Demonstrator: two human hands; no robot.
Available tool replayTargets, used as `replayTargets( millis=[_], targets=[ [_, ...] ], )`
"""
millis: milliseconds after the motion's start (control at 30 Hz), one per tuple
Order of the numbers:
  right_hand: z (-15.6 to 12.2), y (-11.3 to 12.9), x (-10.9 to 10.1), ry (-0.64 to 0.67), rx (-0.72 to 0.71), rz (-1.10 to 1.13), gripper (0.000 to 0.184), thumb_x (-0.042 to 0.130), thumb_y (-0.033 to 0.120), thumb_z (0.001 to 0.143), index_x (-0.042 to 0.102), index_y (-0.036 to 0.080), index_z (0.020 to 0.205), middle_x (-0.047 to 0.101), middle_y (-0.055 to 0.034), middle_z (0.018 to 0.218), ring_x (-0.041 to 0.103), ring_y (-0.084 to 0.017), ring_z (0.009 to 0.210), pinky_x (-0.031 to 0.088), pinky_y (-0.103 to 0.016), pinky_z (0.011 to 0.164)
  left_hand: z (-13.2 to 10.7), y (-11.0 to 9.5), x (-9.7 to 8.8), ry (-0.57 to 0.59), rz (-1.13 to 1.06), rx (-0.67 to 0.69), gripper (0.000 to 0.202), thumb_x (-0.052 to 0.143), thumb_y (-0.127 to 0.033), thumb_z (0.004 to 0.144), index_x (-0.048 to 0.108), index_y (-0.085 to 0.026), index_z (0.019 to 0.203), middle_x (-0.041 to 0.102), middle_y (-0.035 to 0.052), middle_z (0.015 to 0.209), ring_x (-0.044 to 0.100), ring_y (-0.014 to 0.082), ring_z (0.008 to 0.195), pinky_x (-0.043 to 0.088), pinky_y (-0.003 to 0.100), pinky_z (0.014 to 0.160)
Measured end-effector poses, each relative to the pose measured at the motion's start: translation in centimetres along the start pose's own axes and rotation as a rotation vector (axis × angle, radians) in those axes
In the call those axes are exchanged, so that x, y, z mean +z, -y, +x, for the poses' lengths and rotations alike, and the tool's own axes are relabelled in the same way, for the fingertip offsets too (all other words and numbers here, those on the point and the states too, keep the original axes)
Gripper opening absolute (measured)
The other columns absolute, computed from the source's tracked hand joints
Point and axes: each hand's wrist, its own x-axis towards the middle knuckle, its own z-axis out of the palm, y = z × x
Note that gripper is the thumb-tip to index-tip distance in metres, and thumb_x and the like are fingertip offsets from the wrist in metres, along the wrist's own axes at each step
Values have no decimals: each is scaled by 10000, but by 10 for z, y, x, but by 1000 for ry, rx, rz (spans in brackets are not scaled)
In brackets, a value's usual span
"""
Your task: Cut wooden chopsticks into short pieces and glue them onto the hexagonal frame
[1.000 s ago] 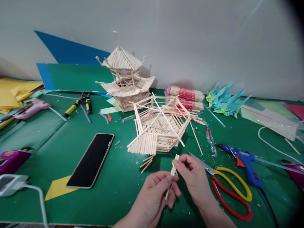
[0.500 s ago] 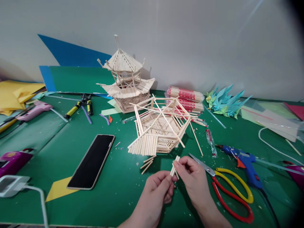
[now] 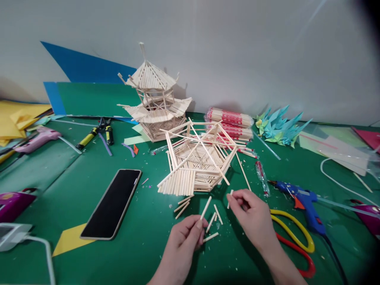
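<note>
Between thumb and fingers, my left hand (image 3: 187, 237) pinches a short wooden stick (image 3: 206, 208) that points up and away. My right hand (image 3: 249, 213) grips another, shorter stick piece (image 3: 230, 199) at its fingertips. On the table between the hands lie several loose cut sticks (image 3: 211, 222). Just beyond them stands an open six-sided stick frame (image 3: 204, 158), with crossed sticks over its top and a slatted panel (image 3: 177, 182) at its front left. More cut sticks (image 3: 183, 206) rest below that panel. My right forearm partly covers the scissors (image 3: 292, 225).
Behind is a finished-looking stick pagoda (image 3: 154, 99), beside packed stick bundles (image 3: 230, 118). A blue glue gun (image 3: 303, 200) lies at right. At left are a phone (image 3: 113, 204), pliers (image 3: 101, 132) and a pink glue gun (image 3: 38, 140). Blue paper leaves (image 3: 282, 124) stand at back right.
My hands have moved apart, the right one going rightward over the scissor blades. Short sticks held together before now lie loose on the table, and each hand keeps one.
</note>
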Motion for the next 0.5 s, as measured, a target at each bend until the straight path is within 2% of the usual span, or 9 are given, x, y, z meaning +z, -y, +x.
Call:
replayTargets(
  millis=[100, 167, 233, 300, 367, 400, 433, 500],
  targets=[
    [6, -8, 5, 92, -91, -219, 195, 529, 325, 768, 591, 203, 630, 529, -14, 636, 486, -165, 596, 333, -273, 553, -3, 0, -4, -15, -36, -7, 265, 647, -402, 681, 624, -138, 683, 417, -45, 514, 324, 86, 504, 254, 187, 488],
    [6, -10, 7, 129, -116, -318, 156, 525, 319, 763, 632, 209, 732, 579, -34, 689, 530, -195, 630, 344, -287, 555, -5, -1, -4, -37, -58, 2, 251, 641, -388, 693, 622, -138, 683, 422, -43, 523, 328, 84, 512, 264, 184, 500],
    [2, -12, 0, 135, -116, -376, 191, 498, 325, 782, 623, 216, 875, 618, -44, 795, 570, -213, 706, 384, -298, 597, -6, -2, -1, -44, -78, 7, 249, 632, -382, 704, 621, -134, 694, 417, -45, 517, 321, 82, 509, 259, 182, 497],
    [-6, -21, -18, 110, -86, -413, 208, 447, 336, 815, 592, 224, 913, 629, -40, 865, 586, -207, 752, 417, -303, 632, -6, -2, 2, -33, -85, 0, 255, 626, -385, 711, 626, -130, 718, 411, -47, 511, 308, 79, 504, 256, 180, 497],
    [-18, -39, -42, 69, -27, -462, 216, 428, 374, 816, 572, 217, 853, 626, -39, 784, 578, -197, 629, 423, -303, 540, -5, -2, 3, -27, -67, -2, 254, 618, -382, 720, 634, -129, 746, 402, -50, 515, 300, 79, 506, 255, 180, 501],
    [-25, -52, -55, 48, 5, -492, 222, 429, 384, 811, 564, 217, 868, 623, -44, 797, 582, -204, 649, 438, -314, 554, -4, -3, 4, -21, -45, 6, 253, 611, -379, 727, 636, -129, 751, 393, -51, 514, 297, 80, 506, 251, 182, 500],
    [-32, -66, -65, 22, 0, -556, 235, 429, 382, 807, 555, 216, 915, 617, -58, 883, 585, -221, 779, 457, -331, 651, -4, -3, 4, -13, -16, 17, 251, 602, -377, 736, 638, -129, 752, 382, -53, 513, 294, 82, 507, 245, 185, 497],
    [-44, -94, -81, 6, -29, -685, 308, 431, 401, 788, 547, 191, 983, 593, -97, 975, 559, -257, 893, 446, -383, 755, -3, -4, 4, 20, 52, 41, 256, 585, -379, 748, 640, -129, 743, 366, -53, 512, 291, 87, 507, 232, 195, 488]
  ],
)
